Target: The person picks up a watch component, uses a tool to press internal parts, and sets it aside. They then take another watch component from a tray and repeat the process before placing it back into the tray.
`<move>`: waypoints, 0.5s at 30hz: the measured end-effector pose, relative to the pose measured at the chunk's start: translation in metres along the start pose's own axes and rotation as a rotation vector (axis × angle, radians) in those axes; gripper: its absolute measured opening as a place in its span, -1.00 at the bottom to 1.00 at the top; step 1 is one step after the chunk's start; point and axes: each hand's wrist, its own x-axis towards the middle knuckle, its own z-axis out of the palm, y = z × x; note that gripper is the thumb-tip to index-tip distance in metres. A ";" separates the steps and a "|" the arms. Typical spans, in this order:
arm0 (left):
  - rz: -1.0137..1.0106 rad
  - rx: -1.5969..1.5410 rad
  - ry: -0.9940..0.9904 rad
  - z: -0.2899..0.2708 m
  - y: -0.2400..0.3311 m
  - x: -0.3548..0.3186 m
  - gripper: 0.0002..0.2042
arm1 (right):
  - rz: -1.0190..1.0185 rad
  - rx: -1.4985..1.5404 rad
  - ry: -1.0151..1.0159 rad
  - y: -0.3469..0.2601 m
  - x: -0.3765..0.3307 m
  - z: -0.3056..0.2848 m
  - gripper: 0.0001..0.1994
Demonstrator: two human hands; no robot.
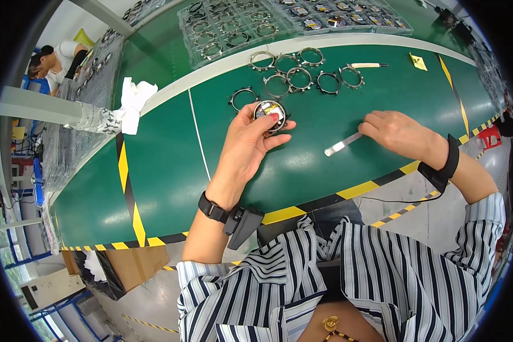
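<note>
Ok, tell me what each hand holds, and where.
Left hand: round watch-like part, thumb on its face. Right hand: slim strip, by the end opposite its pale tip.

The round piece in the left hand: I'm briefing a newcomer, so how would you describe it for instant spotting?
Over the green table, find the left hand. It holds the round piece; unlike the hollow rings lying beyond, its middle is filled with white and yellow parts.

Left hand (248,139) curled, right hand (394,133) pinching
</note>
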 end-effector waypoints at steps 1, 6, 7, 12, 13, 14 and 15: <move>-0.011 -0.009 0.007 0.001 0.000 0.000 -0.77 | -0.012 0.010 -0.027 -0.001 0.000 -0.001 -0.87; -0.005 0.061 0.027 0.000 -0.003 0.002 -0.79 | 0.149 0.060 0.056 -0.004 -0.007 0.013 -0.85; 0.008 0.105 0.031 0.000 -0.003 0.002 -0.80 | 0.210 0.102 0.062 -0.003 -0.009 0.012 -0.84; -0.070 0.138 -0.012 0.005 0.000 0.000 -0.81 | 0.497 0.935 0.460 -0.003 0.004 0.019 -0.85; -0.064 0.166 -0.008 0.005 -0.001 -0.001 -0.82 | 0.576 1.305 0.648 -0.007 0.012 0.019 -0.85; -0.059 0.195 -0.002 0.005 -0.003 -0.002 -0.84 | 0.572 1.309 0.643 -0.015 0.022 0.017 -0.85; -0.056 0.222 0.005 0.003 -0.004 -0.003 -0.85 | 0.435 1.229 0.706 -0.028 0.035 0.011 -0.85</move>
